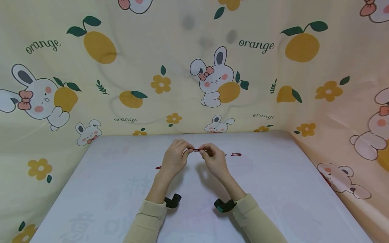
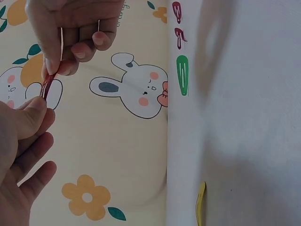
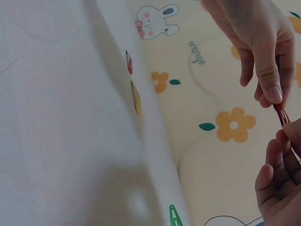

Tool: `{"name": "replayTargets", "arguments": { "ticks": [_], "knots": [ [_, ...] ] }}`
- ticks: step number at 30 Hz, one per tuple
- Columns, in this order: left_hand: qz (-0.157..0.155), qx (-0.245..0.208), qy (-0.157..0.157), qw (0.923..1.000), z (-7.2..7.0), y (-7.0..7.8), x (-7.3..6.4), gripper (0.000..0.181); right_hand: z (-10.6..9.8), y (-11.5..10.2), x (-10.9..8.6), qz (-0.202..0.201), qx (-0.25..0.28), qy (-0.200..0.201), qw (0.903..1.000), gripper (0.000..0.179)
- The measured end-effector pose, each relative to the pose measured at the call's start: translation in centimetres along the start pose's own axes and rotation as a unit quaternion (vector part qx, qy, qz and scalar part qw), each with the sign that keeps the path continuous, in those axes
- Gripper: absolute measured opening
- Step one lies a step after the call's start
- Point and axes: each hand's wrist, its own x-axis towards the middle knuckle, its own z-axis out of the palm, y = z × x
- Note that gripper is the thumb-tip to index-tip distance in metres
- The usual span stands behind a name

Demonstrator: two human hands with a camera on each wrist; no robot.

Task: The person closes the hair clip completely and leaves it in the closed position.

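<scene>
A small red snap hair clip (image 1: 197, 150) is held up between both hands over the far part of the table. My left hand (image 1: 175, 157) pinches one end of it between thumb and fingertips. At its other end, my right hand (image 1: 215, 161) pinches with thumb and forefinger. The left wrist view shows the red clip side-on between the two sets of fingertips, its middle bare and its ends covered. The right hand's other fingers are loosely bent.
On the white table (image 1: 288, 195) lie a green clip (image 2: 183, 75) and two red clips on the right, one dark red clip (image 2: 177, 12) beyond the other. Leftward are a yellow clip (image 3: 136, 99) and another red clip (image 3: 129, 62). A printed curtain (image 1: 182, 50) hangs behind.
</scene>
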Motion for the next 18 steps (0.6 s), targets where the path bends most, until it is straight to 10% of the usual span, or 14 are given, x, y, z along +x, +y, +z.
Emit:
{"name": "replayTargets", "arguments": {
  "ticks": [18],
  "knots": [
    [0.009, -0.002, 0.003, 0.9999, -0.04, -0.11, 0.12, 0.007, -0.24, -0.46, 0.04, 0.043, 0.049, 0.004, 0.9979, 0.01]
  ]
}}
